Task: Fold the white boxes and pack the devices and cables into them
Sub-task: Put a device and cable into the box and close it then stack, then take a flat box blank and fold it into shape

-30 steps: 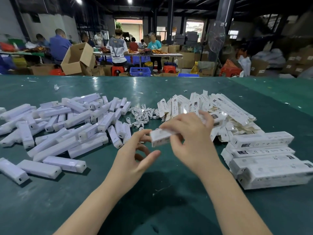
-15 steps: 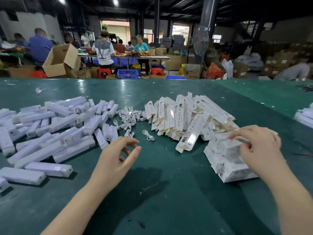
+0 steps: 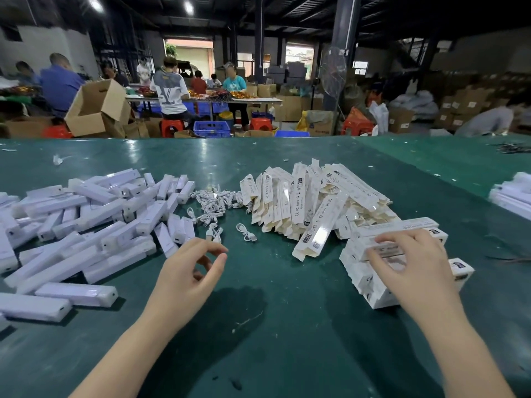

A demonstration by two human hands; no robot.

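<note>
My right hand (image 3: 413, 262) lies with spread fingers on the top packed white box (image 3: 385, 249) of a stack of packed boxes (image 3: 373, 291) at the right. My left hand (image 3: 189, 271) hovers over the green table (image 3: 273, 326) with loosely curled fingers, holding nothing. Just beyond it lie loose white cables (image 3: 218, 202), one cable (image 3: 246, 232) apart from the heap. A heap of white bar-shaped devices (image 3: 94, 225) covers the left side. Flat unfolded white boxes (image 3: 304, 208) are piled in the middle right.
More white boxes (image 3: 514, 196) sit at the table's right edge. Beyond the far edge, several people work at another table (image 3: 207, 99) among cardboard cartons (image 3: 94, 107), red stools and blue crates.
One second ago both hands held a white box at the centre. My right hand has carried it right onto the stack of packed boxes; my left hand has let go and stays mid-table.
</note>
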